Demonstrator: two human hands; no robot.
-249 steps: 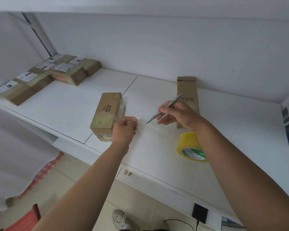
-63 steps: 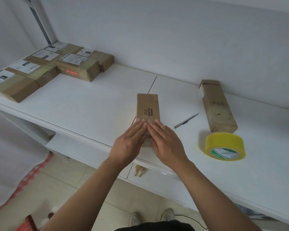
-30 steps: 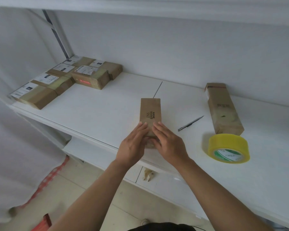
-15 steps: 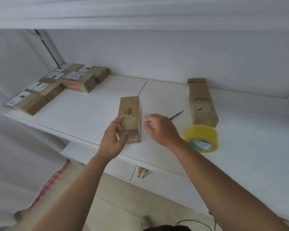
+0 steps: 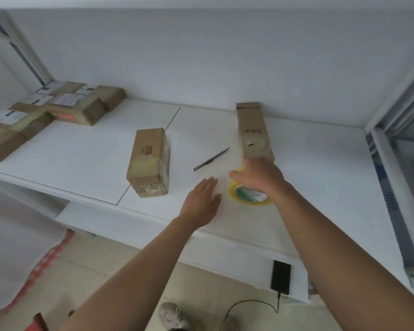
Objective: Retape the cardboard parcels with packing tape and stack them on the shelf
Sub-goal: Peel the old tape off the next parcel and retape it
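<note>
From the head camera, a small cardboard parcel (image 5: 150,162) is seen lying on the white table (image 5: 81,158), apart from both hands. The roll of yellow packing tape (image 5: 249,195) is placed to the right of that parcel, near the front edge. The right hand (image 5: 258,175) is lowered onto the roll with its fingers curved over the top; whether the roll is actually gripped cannot be told. The left hand (image 5: 201,201) is held flat and relaxed, empty, between the parcel and the roll.

The parcel is judged light and stiff, with glossy taped faces that may be slippery, so it is best taken by its two long sides. The roll is judged rigid and easily lifted by its outer rim or through the core.

A thin metal blade (image 5: 212,159) is laid just right of the parcel, beyond the roll, and could be brushed by a reaching hand. A taller parcel (image 5: 253,132) is set behind the roll, against the wall. A group of labelled parcels (image 5: 58,108) is gathered far to the left of the small parcel.
</note>
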